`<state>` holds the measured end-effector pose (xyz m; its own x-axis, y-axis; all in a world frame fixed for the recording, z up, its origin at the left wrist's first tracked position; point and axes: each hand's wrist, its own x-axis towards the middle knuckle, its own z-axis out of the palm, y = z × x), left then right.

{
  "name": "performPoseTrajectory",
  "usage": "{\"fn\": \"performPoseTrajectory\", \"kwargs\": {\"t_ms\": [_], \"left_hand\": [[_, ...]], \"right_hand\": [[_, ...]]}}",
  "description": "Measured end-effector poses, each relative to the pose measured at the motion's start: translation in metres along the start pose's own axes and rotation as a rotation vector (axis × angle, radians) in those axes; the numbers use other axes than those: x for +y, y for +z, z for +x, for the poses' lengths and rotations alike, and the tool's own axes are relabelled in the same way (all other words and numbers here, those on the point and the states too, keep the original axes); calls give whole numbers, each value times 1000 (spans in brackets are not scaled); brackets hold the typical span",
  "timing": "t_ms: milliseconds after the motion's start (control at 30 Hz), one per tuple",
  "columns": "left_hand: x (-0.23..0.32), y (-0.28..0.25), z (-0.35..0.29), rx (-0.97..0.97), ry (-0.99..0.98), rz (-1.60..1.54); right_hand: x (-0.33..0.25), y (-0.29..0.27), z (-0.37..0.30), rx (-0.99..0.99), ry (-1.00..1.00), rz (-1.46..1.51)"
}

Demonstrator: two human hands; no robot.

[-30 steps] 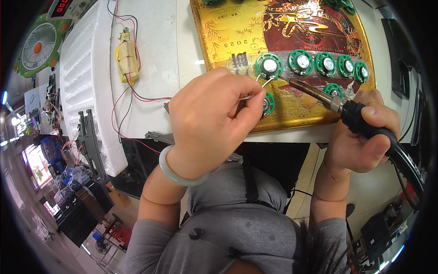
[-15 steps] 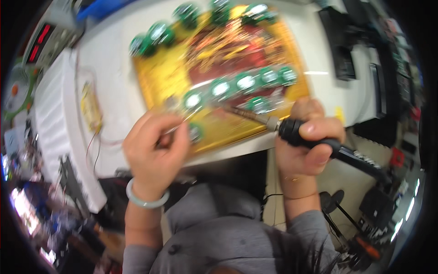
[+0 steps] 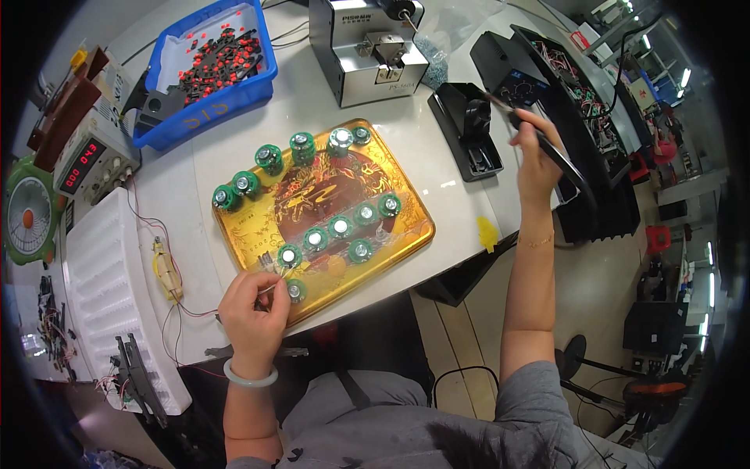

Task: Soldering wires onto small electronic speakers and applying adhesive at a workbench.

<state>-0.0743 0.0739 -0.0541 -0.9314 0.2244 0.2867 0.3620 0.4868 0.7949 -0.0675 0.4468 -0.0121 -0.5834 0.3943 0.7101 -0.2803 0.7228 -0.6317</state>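
Observation:
My right hand grips a black soldering iron, raised at the right with its tip beside a black iron stand. My left hand is closed at the near left corner of a gold patterned tray. A thin silvery strand sticks out of its fingers; its exact kind is unclear. Just beyond those fingers sit a green round part with a silvery centre and another green part. Several more like them stand in a row along the tray's far edge and across its middle.
A blue bin of black-and-red parts and a silver-black machine stand at the back. At left are a power supply, a green fan and a white ribbed tray. A long black box with wires lies right.
My right hand has carried the soldering iron from over the tray, away to the right and up to the stand. My left hand stays by the tray's near corner. The view has shifted and sharpened.

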Motion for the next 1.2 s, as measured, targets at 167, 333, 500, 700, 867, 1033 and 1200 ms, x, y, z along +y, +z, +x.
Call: {"fn": "performPoseTrajectory", "kwargs": {"t_ms": [167, 333, 500, 700, 867, 1033, 1200], "left_hand": [[-2, -5, -3, 12, -4, -15], [-7, -8, -6, 57, -20, 26], [-13, -13, 3, 83, -154, -453], [-33, -43, -5, 158, -240, -1084], [-29, -68, -37, 306, -100, -987], [-46, -86, -90, 392, 177, -264], [-67, -87, -132, 457, 105, -125]], "right_hand": [[-12, -14, -3, 201, 126, -16], [27, 8, 14, 63, 151, -185], [25, 12, 15, -236, 554, 98], [3, 20, -50, -239, 707, 361], [-112, 35, -124, -299, 599, 473], [-191, 66, -152, -988, 357, 455], [-220, 111, -146, -981, 118, 365]]}}
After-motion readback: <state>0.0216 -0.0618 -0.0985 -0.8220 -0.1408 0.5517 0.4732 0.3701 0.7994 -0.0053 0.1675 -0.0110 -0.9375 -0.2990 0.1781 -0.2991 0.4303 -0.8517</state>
